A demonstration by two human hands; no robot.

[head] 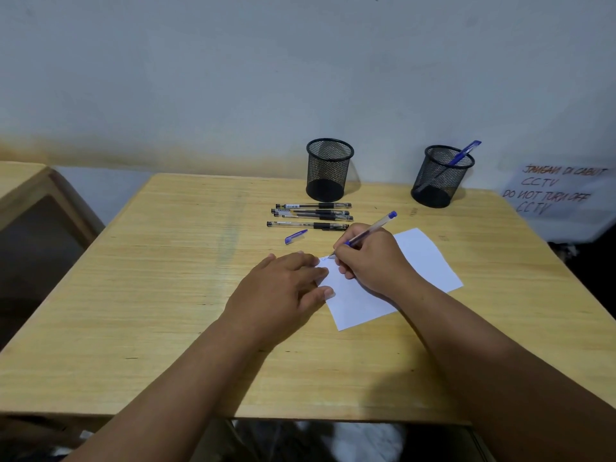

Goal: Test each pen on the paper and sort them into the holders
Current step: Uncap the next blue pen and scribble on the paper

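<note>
On the wooden surface (166, 295), near its middle, the right hand (370, 261) is closed in a writing grip on an uncapped blue pen (373, 228), tip down on the upper-left corner of the white paper (430, 261); a faint blue mark shows at the tip, too small to read. Left hand (283, 288) lies flat, fingers spread, pinning the paper's left edge; it holds nothing. Blue cap (296, 236) lies loose on the surface just left of the pen, between the paper and the row of pens. Progress, judged from the layout: right mesh holder (441, 176) already contains one blue pen (461, 156), leaning against its rim, so one pen appears sorted. Left mesh holder (329, 170) looks empty. Four black gel pens (311, 215) lie capped, side by side, just in front of the left holder and appear untested. Pen in hand: test under way, recapping and placement not yet done. Estimate: one done, one in progress, four left; well under half complete. Likely sorting rule is by ink colour, blue to the right holder, though that cannot be confirmed. Handwritten notice (556, 188) on the wall at right is not part of the task.
</note>
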